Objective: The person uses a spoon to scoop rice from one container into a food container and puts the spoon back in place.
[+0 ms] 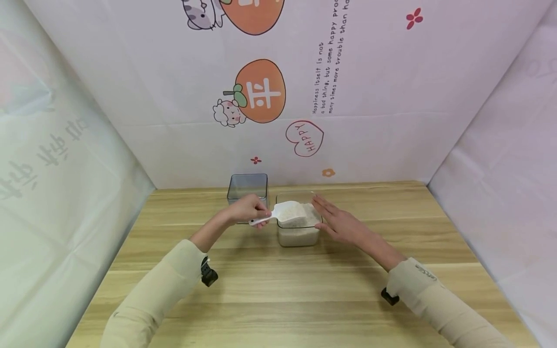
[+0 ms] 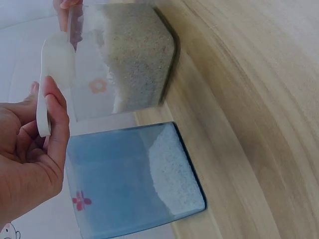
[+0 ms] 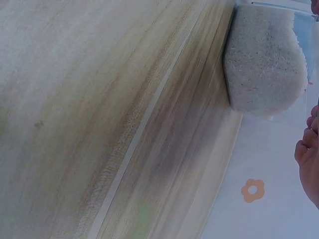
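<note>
My left hand point(image 1: 249, 210) grips the handle of a white scoop point(image 1: 280, 208), thumb on top. The scoop's bowl tilts over the mouth of a clear container point(image 1: 299, 243) and has white grains in it. Rice point(image 3: 266, 59) fills much of that container, as the right wrist view shows through its wall. My right hand point(image 1: 344, 226) is at the container's right side, fingers extended along the rim. To the left stands a blue-tinted container point(image 2: 109, 169), behind my left hand in the head view. A smaller heap of white rice point(image 2: 172, 172) lies at its bottom.
Both containers stand near the back edge of a wooden table point(image 1: 278, 295). A white printed backdrop point(image 1: 370, 135) rises right behind them, with more white sheets at left and right.
</note>
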Available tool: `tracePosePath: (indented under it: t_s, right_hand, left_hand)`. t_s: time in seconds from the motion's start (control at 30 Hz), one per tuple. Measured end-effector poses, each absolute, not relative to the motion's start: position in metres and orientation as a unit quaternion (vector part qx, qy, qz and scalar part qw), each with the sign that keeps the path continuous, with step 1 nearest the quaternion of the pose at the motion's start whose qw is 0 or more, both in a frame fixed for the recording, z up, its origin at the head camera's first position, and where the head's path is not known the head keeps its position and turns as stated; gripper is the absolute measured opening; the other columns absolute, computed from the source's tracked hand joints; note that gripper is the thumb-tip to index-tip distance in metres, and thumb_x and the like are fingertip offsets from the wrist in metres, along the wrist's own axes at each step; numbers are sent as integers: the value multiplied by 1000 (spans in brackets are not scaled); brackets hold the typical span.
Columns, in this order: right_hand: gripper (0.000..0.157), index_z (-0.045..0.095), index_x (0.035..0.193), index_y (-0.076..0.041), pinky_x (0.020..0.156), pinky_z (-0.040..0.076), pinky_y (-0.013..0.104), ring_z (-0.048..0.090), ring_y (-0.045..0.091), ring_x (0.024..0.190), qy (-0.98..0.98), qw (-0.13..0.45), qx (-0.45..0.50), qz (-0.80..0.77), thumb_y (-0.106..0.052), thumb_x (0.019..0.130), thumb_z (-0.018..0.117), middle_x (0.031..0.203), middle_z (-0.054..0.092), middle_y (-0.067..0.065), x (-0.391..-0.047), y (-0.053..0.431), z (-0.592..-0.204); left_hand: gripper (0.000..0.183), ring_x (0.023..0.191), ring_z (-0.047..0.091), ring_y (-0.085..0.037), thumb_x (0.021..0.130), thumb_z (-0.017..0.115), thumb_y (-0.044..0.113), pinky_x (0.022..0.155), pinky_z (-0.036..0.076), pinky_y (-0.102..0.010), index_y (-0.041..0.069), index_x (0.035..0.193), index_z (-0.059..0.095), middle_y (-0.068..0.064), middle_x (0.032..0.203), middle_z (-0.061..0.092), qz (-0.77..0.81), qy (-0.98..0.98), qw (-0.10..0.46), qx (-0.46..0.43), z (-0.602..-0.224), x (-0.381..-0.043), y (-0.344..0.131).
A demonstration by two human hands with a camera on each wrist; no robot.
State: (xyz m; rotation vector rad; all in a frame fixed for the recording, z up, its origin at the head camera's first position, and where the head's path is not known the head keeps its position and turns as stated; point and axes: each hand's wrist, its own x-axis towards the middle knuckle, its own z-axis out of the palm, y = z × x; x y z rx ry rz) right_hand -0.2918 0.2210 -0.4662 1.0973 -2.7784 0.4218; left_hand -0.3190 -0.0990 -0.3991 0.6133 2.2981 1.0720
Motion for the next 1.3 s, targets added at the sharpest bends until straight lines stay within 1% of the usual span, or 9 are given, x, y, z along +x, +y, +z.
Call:
tracePosePath:
  t_s: [0.13, 0.27, 0.37, 0.53, 0.67, 0.77, 0.9, 1.1, 1.3]
  right_hand:
    - [67, 28, 154, 2, 106, 44, 52, 31, 35, 148, -921, 61, 360, 139, -31, 102, 55, 163, 24, 20, -291, 221, -466]
    - [67, 27, 155, 1, 109, 42, 51, 31, 35, 148, -921, 65, 358, 135, -32, 103, 54, 163, 24, 19, -291, 221, -467]
    - [68, 27, 155, 1, 111, 40, 51, 31, 35, 149, -921, 66, 360, 134, -33, 103, 53, 163, 25, 19, -291, 221, -467]
    - [68, 26, 155, 2, 113, 38, 50, 29, 35, 150, -922, 61, 358, 135, -32, 103, 53, 163, 24, 19, -291, 220, -467]
    - [67, 26, 155, 2, 112, 39, 51, 29, 35, 150, -921, 59, 358, 138, -32, 103, 53, 164, 23, 19, -291, 221, -467]
    - [67, 26, 155, 2, 111, 40, 51, 29, 35, 149, -921, 62, 359, 136, -32, 104, 52, 164, 23, 19, -291, 221, -469]
    - [67, 26, 155, 1, 110, 41, 51, 29, 35, 149, -922, 61, 357, 136, -32, 104, 52, 164, 23, 20, -291, 222, -469]
    - [68, 26, 155, 1, 109, 42, 51, 31, 35, 149, -922, 58, 357, 139, -32, 103, 54, 163, 24, 21, -290, 222, -467]
    - [68, 24, 156, 0, 110, 41, 51, 29, 35, 150, -923, 57, 356, 136, -33, 104, 52, 164, 22, 19, -290, 222, -468]
  left_hand:
    - [26, 60, 66, -11, 101, 56, 9, 59, 55, -23, -6, 93, 75, -17, 80, 72, 391, 856, 253, 225, -395, -318, -104]
    - [27, 60, 65, -10, 101, 56, 10, 59, 54, -27, -4, 87, 74, -6, 71, 70, 395, 858, 241, 225, -393, -318, -110]
    - [28, 61, 66, -12, 102, 56, 9, 61, 53, -29, -4, 84, 74, -3, 71, 69, 406, 852, 237, 229, -390, -317, -115]
    - [28, 63, 66, -14, 102, 55, 8, 63, 51, -25, -5, 85, 73, -7, 75, 69, 426, 841, 236, 234, -386, -315, -124]
    - [25, 62, 66, -11, 101, 54, 5, 65, 54, -25, -9, 93, 73, -11, 79, 70, 441, 835, 238, 227, -382, -314, -129]
    - [24, 64, 67, -12, 101, 53, 2, 67, 58, -27, -13, 100, 71, -22, 87, 70, 456, 828, 244, 218, -380, -313, -133]
    - [24, 66, 67, -12, 101, 53, 1, 69, 60, -32, -14, 102, 71, -27, 91, 69, 462, 827, 238, 216, -379, -313, -140]
    - [25, 67, 68, -13, 101, 53, 2, 72, 61, -37, -14, 101, 71, -16, 87, 70, 464, 832, 234, 195, -376, -313, -151]
    - [26, 68, 69, -15, 102, 52, 3, 71, 60, -33, -15, 104, 70, -10, 84, 70, 462, 840, 226, 171, -373, -310, -165]
